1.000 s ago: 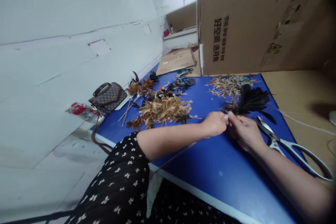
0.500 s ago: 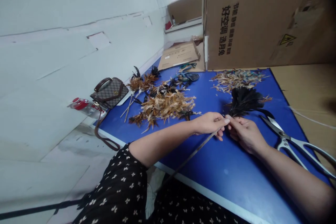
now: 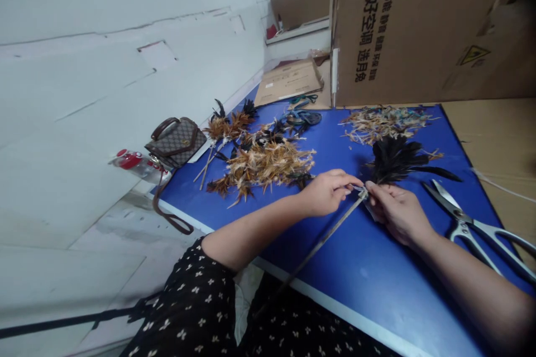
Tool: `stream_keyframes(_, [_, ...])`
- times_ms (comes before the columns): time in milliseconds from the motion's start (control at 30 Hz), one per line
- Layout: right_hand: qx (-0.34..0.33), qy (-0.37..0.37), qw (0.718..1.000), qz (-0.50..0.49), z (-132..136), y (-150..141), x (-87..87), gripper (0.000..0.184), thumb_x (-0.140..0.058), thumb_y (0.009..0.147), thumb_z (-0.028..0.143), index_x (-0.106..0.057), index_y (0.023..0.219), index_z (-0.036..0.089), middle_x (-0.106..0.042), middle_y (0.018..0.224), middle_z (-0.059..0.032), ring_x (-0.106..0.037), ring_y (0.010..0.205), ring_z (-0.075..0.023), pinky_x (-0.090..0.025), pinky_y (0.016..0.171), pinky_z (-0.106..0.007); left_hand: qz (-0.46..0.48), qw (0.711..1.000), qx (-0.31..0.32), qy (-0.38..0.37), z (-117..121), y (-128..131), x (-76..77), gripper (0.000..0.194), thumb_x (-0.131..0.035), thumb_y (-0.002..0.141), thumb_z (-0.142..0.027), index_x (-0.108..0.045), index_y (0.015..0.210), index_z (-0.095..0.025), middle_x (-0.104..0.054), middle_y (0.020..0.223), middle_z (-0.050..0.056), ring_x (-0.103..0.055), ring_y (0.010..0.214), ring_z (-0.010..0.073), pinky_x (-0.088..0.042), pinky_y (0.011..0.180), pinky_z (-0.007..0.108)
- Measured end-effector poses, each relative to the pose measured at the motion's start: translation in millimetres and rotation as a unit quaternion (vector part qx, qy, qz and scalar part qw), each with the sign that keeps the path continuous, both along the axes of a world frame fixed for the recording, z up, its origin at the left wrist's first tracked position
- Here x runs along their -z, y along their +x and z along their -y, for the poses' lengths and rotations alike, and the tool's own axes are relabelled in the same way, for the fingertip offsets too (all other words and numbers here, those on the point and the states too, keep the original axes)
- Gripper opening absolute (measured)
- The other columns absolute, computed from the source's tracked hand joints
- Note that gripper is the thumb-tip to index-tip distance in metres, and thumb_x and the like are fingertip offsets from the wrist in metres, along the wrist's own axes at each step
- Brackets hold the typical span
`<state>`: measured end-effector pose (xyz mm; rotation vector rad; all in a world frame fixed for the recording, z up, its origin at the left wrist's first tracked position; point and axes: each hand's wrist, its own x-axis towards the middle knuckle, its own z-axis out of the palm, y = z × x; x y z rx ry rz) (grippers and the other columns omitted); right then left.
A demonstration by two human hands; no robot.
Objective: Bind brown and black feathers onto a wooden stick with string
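A thin dark stick (image 3: 322, 242) runs from my lap up to a tuft of black feathers (image 3: 396, 159) on the blue table (image 3: 368, 268). My left hand (image 3: 324, 192) pinches the stick just below the tuft. My right hand (image 3: 396, 212) has its fingers closed on the same spot from the other side, where something pale is wound round the stick. Both hands meet at the base of the feathers.
Large scissors (image 3: 473, 228) lie on the table right of my right hand. A heap of brown feathers (image 3: 268, 164) and feathered sticks (image 3: 221, 131) lie to the left, feather scraps (image 3: 383, 122) behind. A big cardboard box (image 3: 427, 28) stands at the back. A handbag (image 3: 176, 142) and bottle (image 3: 136, 163) sit beyond the table's left corner.
The stick has tilted so its free end points further down toward my lap. Both hands have stayed at the base of the black tuft, with the fingers shifting slightly.
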<state>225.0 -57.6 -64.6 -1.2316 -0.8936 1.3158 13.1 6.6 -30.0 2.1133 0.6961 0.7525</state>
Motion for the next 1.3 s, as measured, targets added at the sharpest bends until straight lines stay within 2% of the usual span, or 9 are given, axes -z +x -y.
stream_keyframes(100, [-0.005, 0.005, 1.000, 0.003, 0.7, -0.2, -0.1, 0.069, -0.096, 0.073, 0.081, -0.060, 0.063, 0.022, -0.044, 0.046, 0.0052, -0.035, 0.040, -0.0082, -0.025, 0.038, -0.023, 0.058, 0.996, -0.014, -0.066, -3.1, 9.9, 12.1, 0.029, -0.074, 0.095, -0.014, -0.084, 0.122, -0.016, -0.075, 0.109, 0.009, -0.072, 0.094, 0.0164, -0.063, 0.095, 0.034])
stream_keyframes(200, [-0.010, 0.006, 1.000, -0.001, 1.1, 0.2, 0.4, 0.070, -0.096, 0.073, 0.081, -0.060, 0.063, 0.022, -0.043, 0.046, 0.0059, -0.034, 0.040, -0.0081, -0.025, 0.038, -0.023, 0.119, 0.975, -0.028, -0.184, -4.1, 21.8, 22.2, 0.025, -0.082, 0.094, -0.026, -0.083, 0.116, -0.013, -0.076, 0.106, 0.009, -0.072, 0.081, 0.0131, -0.064, 0.082, 0.031])
stream_keyframes(267, [-0.008, 0.003, 1.000, -0.004, 1.2, 0.6, 0.7, 0.071, -0.097, 0.071, 0.082, -0.060, 0.063, 0.022, -0.042, 0.047, 0.0066, -0.034, 0.040, -0.0075, -0.025, 0.038, -0.022, 0.152, 0.964, -0.029, -0.217, -3.9, 26.4, 25.7, 0.026, -0.084, 0.094, -0.032, -0.082, 0.109, -0.011, -0.076, 0.101, 0.008, -0.070, 0.075, 0.0113, -0.063, 0.077, 0.030])
stream_keyframes(433, [-0.021, 0.015, 1.000, 0.004, 1.4, 1.3, 1.3, 0.068, -0.093, 0.079, 0.080, -0.059, 0.065, 0.023, -0.042, 0.049, 0.0062, -0.035, 0.042, -0.0088, -0.027, 0.038, -0.023, 0.157, 0.962, -0.020, -0.223, -2.3, 26.5, 25.8, 0.030, -0.088, 0.091, -0.039, -0.078, 0.100, -0.012, -0.073, 0.100, 0.006, -0.069, 0.074, 0.0096, -0.061, 0.076, 0.028])
stream_keyframes(667, [-0.044, 0.016, 0.999, 0.001, 0.7, 3.1, 8.8, 0.066, -0.089, 0.082, 0.082, -0.063, 0.072, 0.022, -0.039, 0.050, 0.0080, -0.029, 0.044, -0.0081, -0.021, 0.041, -0.023, 0.191, 0.974, -0.048, -0.116, -0.3, 29.2, 27.6, 0.026, -0.082, 0.097, -0.038, -0.073, 0.095, -0.014, -0.067, 0.105, 0.007, -0.066, 0.085, 0.0116, -0.057, 0.079, 0.027])
stream_keyframes(767, [-0.053, 0.014, 0.998, 0.010, 0.9, 4.5, 11.2, 0.065, -0.087, 0.085, 0.083, -0.066, 0.077, 0.022, -0.041, 0.053, 0.0076, -0.029, 0.046, -0.0082, -0.020, 0.043, -0.024, 0.204, 0.971, -0.043, -0.115, 0.7, 31.6, 27.6, 0.028, -0.084, 0.096, -0.041, -0.073, 0.094, -0.014, -0.069, 0.108, 0.009, -0.068, 0.092, 0.0143, -0.059, 0.085, 0.029])
stream_keyframes(933, [-0.066, 0.004, 0.997, 0.031, 0.1, 6.6, 12.3, 0.067, -0.083, 0.087, 0.086, -0.066, 0.080, 0.022, -0.040, 0.053, 0.0080, -0.028, 0.047, -0.0087, -0.019, 0.043, -0.024, 0.238, 0.941, -0.043, -0.236, 0.2, 35.3, 28.0, 0.043, -0.094, 0.087, -0.050, -0.070, 0.094, -0.015, -0.073, 0.105, 0.008, -0.070, 0.092, 0.0137, -0.059, 0.091, 0.032])
stream_keyframes(1067, [-0.085, -0.001, 0.995, 0.044, -2.9, 7.4, 10.2, 0.067, -0.083, 0.086, 0.086, -0.066, 0.080, 0.021, -0.041, 0.054, 0.0074, -0.028, 0.047, -0.0086, -0.020, 0.044, -0.023, 0.275, 0.895, -0.041, -0.348, -3.0, 36.2, 31.7, 0.054, -0.097, 0.081, -0.055, -0.068, 0.099, -0.014, -0.076, 0.103, 0.008, -0.066, 0.076, 0.0093, -0.051, 0.071, 0.026])
stream_keyframes(1300, [-0.116, -0.014, 0.983, 0.140, -5.6, 3.6, 3.6, 0.071, -0.083, 0.080, 0.090, -0.070, 0.077, 0.020, -0.039, 0.057, 0.0066, -0.026, 0.051, -0.0093, -0.018, 0.044, -0.024, 0.271, 0.880, -0.030, -0.388, -10.6, 29.8, 43.9, 0.053, -0.097, 0.082, -0.053, -0.064, 0.101, -0.014, -0.078, 0.097, 0.007, -0.060, 0.067, 0.0066, -0.043, 0.060, 0.024])
